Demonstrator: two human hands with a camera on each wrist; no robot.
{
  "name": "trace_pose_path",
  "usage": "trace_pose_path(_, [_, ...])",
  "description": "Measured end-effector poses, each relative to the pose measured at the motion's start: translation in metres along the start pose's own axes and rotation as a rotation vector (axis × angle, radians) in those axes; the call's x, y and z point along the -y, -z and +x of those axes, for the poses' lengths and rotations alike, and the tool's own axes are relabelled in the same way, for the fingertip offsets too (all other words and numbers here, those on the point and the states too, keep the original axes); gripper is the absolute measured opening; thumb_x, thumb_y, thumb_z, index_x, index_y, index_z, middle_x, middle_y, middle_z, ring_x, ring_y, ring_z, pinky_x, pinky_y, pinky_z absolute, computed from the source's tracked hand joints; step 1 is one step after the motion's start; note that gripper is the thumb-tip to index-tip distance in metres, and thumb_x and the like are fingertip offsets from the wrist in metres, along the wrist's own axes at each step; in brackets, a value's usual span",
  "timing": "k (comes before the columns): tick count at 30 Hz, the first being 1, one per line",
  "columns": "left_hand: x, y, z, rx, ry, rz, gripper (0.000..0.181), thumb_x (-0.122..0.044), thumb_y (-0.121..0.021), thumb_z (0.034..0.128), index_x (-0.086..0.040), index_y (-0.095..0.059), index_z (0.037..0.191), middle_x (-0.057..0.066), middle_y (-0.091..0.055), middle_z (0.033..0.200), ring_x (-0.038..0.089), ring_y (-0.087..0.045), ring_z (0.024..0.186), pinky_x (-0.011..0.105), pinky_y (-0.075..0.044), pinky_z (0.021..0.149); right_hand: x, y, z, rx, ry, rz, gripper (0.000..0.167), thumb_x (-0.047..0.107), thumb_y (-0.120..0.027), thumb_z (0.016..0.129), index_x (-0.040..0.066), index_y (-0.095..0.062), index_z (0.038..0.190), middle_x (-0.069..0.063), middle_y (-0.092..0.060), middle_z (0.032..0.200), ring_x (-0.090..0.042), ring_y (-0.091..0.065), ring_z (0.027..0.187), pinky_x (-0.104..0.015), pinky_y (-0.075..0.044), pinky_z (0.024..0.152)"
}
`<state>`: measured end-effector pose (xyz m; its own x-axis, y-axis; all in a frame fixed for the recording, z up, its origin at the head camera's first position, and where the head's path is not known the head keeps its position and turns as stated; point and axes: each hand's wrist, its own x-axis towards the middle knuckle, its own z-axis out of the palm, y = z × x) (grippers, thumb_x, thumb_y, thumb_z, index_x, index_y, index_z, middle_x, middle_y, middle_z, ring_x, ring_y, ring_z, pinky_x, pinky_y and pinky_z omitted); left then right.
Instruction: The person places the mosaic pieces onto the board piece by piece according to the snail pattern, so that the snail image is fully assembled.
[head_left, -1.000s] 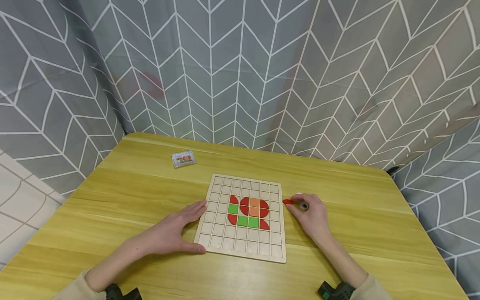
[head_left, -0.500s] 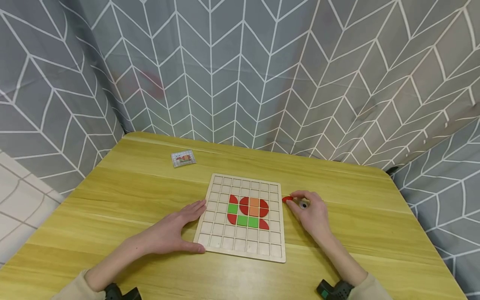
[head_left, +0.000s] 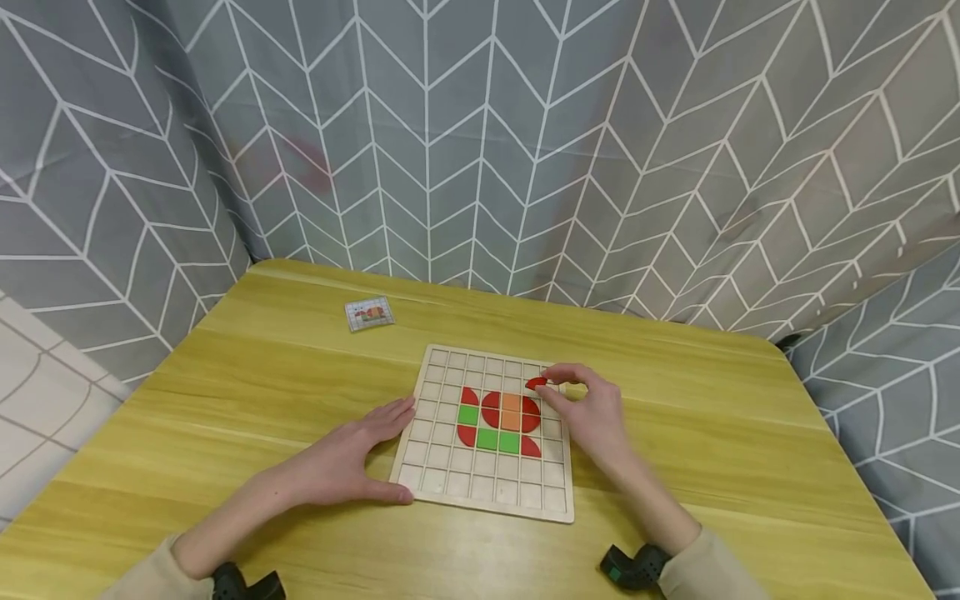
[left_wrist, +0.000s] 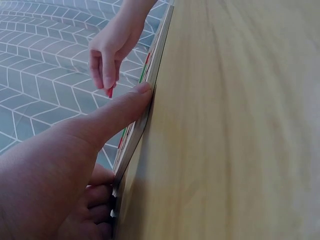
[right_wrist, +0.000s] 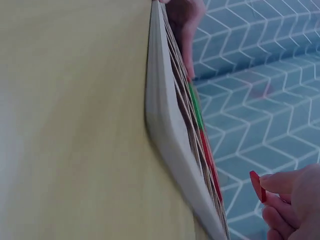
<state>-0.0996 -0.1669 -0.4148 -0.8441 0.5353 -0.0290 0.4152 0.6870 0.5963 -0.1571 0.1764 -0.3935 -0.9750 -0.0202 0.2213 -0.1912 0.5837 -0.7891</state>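
Observation:
A wooden grid board lies on the table, with red quarter-round, green square and orange square pieces set in its middle cells. My left hand rests along its left side, fingertips at the edge and thumb on the near corner. Over the board's far right part, my right hand pinches a red quarter-round piece between thumb and fingers. In the right wrist view that red piece is held apart from the board's surface.
A small picture card showing a coloured grid pattern lies beyond the board, to the left. The yellow wood-grain table reaches back to a grey curtain with white lines.
My right hand has carried the red quarter-round piece leftward and slightly away from me, from beside the board to over its far right part. My left hand has stayed put.

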Motion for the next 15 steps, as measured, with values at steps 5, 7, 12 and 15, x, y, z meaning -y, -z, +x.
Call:
trace_pose_path(5, [0.0, 0.0, 0.0, -0.002, -0.001, 0.003, 0.112, -0.073, -0.071, 0.0744, -0.006, -0.033, 0.156, 0.007, -0.023, 0.166, 0.035, -0.024, 0.151, 0.059, -0.03, 0.115, 0.014, -0.019, 0.002, 0.055, 0.02, 0.053, 0.023, 0.023, -0.082, 0.084, 0.018, -0.075, 0.106, 0.002, -0.074, 0.103, -0.017, -0.066, 0.103, -0.035, -0.054, 0.084])
trace_pose_path(7, [-0.001, 0.0, 0.0, -0.003, -0.001, 0.003, 0.112, -0.073, -0.071, 0.0742, -0.006, -0.033, 0.156, 0.007, -0.024, 0.166, 0.035, -0.024, 0.151, 0.059, -0.03, 0.116, 0.018, -0.027, 0.002, 0.066, 0.053, 0.057, 0.022, 0.021, -0.082, 0.084, 0.017, -0.076, 0.105, 0.001, -0.074, 0.102, -0.017, -0.066, 0.101, -0.03, -0.055, 0.08])
trace_pose_path(12, [-0.001, 0.0, 0.0, -0.004, 0.002, 0.003, 0.112, -0.074, -0.071, 0.0741, -0.006, -0.033, 0.156, 0.007, -0.023, 0.166, 0.036, -0.023, 0.151, 0.059, -0.029, 0.116, 0.025, -0.043, 0.003, 0.101, 0.096, 0.105, 0.021, 0.015, -0.081, 0.084, 0.013, -0.076, 0.105, -0.002, -0.073, 0.101, -0.019, -0.067, 0.097, -0.026, -0.059, 0.076])
trace_pose_path(15, [-0.001, 0.0, 0.0, -0.001, 0.004, 0.005, 0.112, -0.074, -0.071, 0.0742, -0.006, -0.034, 0.156, 0.007, -0.023, 0.166, 0.036, -0.023, 0.151, 0.06, -0.029, 0.116, 0.028, -0.053, 0.005, 0.108, 0.112, 0.127, 0.019, 0.013, -0.081, 0.084, 0.012, -0.076, 0.102, -0.004, -0.073, 0.099, -0.018, -0.067, 0.095, -0.028, -0.059, 0.078])
